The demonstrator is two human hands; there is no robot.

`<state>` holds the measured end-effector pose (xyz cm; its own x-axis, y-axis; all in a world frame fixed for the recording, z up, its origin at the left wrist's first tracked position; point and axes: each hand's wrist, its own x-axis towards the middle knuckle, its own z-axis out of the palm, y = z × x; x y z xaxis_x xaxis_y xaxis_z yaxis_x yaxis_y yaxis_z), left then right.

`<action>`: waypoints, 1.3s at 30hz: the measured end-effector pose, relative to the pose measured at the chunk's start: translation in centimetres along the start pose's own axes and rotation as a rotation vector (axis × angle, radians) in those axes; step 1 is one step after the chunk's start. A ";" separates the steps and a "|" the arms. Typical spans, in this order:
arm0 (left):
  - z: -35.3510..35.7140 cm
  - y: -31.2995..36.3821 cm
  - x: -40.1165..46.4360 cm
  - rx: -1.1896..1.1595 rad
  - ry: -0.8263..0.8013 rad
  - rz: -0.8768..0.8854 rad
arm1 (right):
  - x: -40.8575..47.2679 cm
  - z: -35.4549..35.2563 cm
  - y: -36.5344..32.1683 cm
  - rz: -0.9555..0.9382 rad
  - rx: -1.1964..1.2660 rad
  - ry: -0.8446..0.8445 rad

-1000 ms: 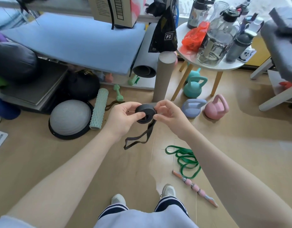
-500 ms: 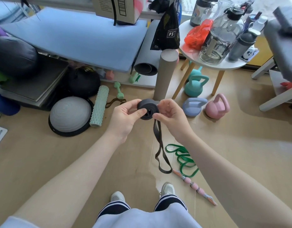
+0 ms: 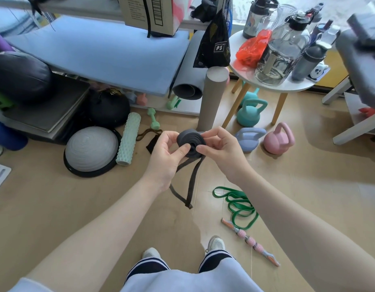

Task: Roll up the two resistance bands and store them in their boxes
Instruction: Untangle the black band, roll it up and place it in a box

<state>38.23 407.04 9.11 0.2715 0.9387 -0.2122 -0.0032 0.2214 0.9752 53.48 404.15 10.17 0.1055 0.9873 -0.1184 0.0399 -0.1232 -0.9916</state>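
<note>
Here, black band (image 3: pixel 190 142) coil, pinched between hands

Green band (image 3: pixel 239 205) on wooden floor (image 3: pixel 55 207)

Bare floor (image 3: pixel 55 207) lies open left of green band (image 3: pixel 239 205).

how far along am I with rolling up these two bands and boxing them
Mostly rolled: the black band is a coil held by your left hand and right hand, its tail hanging loose. The green band lies unrolled on the floor. Nothing boxed.
</note>
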 end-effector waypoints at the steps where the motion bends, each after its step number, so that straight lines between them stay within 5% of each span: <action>1: 0.0 -0.1 -0.3 0.021 -0.018 0.007 | -0.1 -0.1 0.1 0.002 -0.037 -0.011; 11: -1.9 1.0 -0.4 0.525 -0.251 -0.083 | -0.6 -0.8 1.0 -0.170 -0.651 -0.190; 20: -1.4 1.1 -0.5 0.486 -0.181 0.090 | -1.4 -1.0 1.8 -0.022 -0.132 -0.094; 26: -1.8 1.3 -1.0 0.543 -0.166 0.114 | -1.3 -1.7 1.6 -0.130 -0.474 -0.143; 33: -0.4 1.6 -1.1 0.188 -0.047 0.019 | -2.1 -0.5 1.4 -0.037 -0.085 0.028; 39: 0.2 1.1 -1.4 -0.093 0.048 -0.115 | -2.1 -0.1 1.4 -0.013 0.097 -0.002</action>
<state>38.03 405.96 10.53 0.2288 0.9168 -0.3273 -0.0644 0.3497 0.9346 53.41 401.93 9.05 0.1036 0.9890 -0.1051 -0.0549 -0.0999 -0.9935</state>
